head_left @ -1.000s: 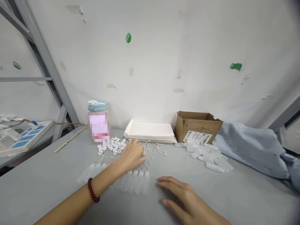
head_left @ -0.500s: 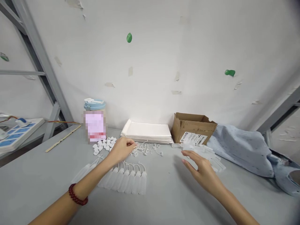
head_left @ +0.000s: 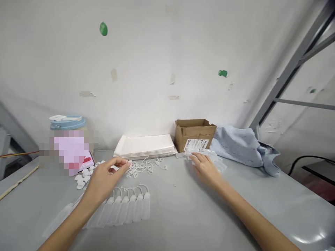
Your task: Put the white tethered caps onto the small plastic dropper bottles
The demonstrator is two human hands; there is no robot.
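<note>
A grey table point(head_left: 183, 223) stands against a white wall, seen from above the person's two bare arms. The left hand point(head_left: 103, 177) reaches toward the middle of the table. Its thumb and forefinger are pressed together, pinching a small white loop point(head_left: 128, 163) at the left edge of a loose pile of loops point(head_left: 146, 166). Just nearer the person, a row of small plastic bottles point(head_left: 125, 209) lies side by side, caps pointing to the far edge. A scatter of white caps point(head_left: 83, 176) lies left of the hand.

The right hand point(head_left: 205, 168) rests palm down, fingers spread and flat, on a heap of clear tubes point(head_left: 213, 157) near the far edge, right of centre.

Along the far edge, from left to right, are a jar with a pale blue lid point(head_left: 67, 122), a stack of white trays point(head_left: 145, 146), an open cardboard box point(head_left: 195, 134) and a crumpled light blue cloth point(head_left: 240, 146).
</note>
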